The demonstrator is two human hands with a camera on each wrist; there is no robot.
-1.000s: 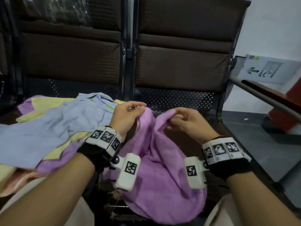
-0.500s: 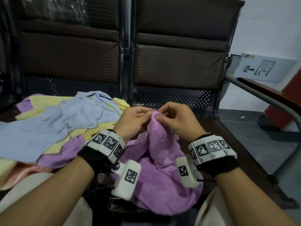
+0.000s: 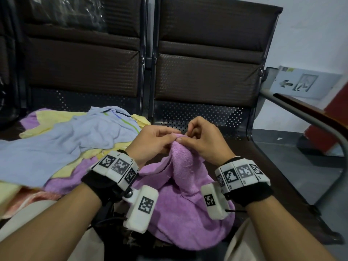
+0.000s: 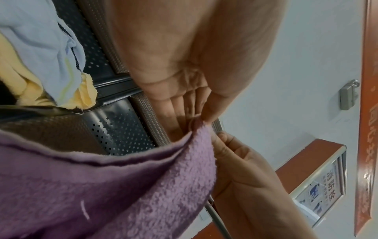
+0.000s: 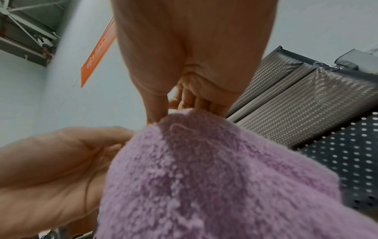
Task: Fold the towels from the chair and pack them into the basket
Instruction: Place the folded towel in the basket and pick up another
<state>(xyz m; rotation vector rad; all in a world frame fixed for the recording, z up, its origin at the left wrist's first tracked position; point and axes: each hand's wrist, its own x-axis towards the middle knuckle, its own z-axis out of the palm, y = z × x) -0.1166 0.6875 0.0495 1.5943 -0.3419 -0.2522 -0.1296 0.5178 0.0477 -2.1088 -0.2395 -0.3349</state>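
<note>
Left hand (image 3: 150,142) and right hand (image 3: 204,140) – each grip pinching the purple towel (image 3: 184,185) – no legible writing.

The dark brown seat (image 3: 250,153) on the right lies bare and open; the loose heap of blue, yellow and purple towels (image 3: 56,144) fills the left seat.
</note>
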